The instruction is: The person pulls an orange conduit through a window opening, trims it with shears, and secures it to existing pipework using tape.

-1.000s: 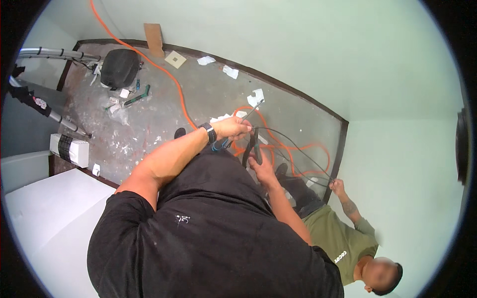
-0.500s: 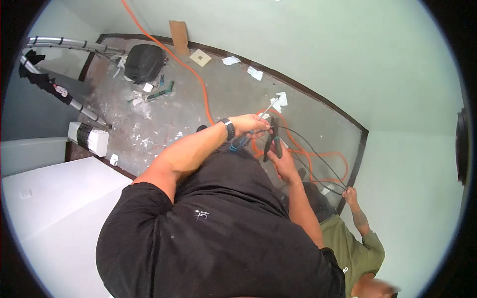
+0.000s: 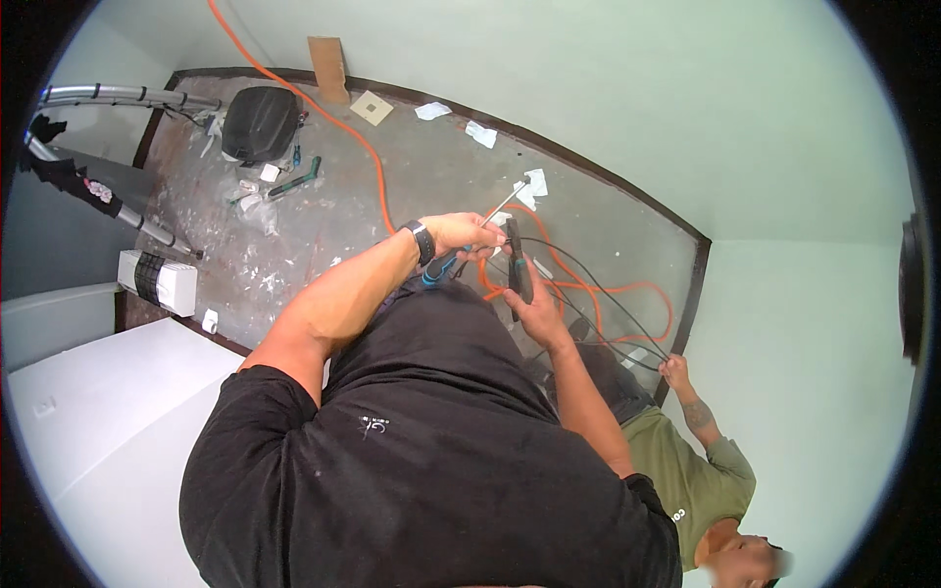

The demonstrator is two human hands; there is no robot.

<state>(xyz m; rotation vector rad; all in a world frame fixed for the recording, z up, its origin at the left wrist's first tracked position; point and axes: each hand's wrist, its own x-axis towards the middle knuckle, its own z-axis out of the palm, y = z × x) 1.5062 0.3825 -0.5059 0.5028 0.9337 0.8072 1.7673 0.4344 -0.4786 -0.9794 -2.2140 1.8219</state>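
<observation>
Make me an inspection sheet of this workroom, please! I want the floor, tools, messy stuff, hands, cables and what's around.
Surface: grey floor, speckled with pale marks.
Job's things: dark pliers and a metal-shafted tool, both held.
Clutter: white paper scraps, a beige square plate, a brown board by the wall, a green tool.
Hands: left hand closed around the metal-shafted tool; right hand gripping the pliers; co-worker's hand holding black cables.
Cables: orange cable crosses the floor and loops; black cables stretch between the person's hands and the co-worker's.
Surroundings: pale green wall, silver poles, black rounded case, white box.
</observation>
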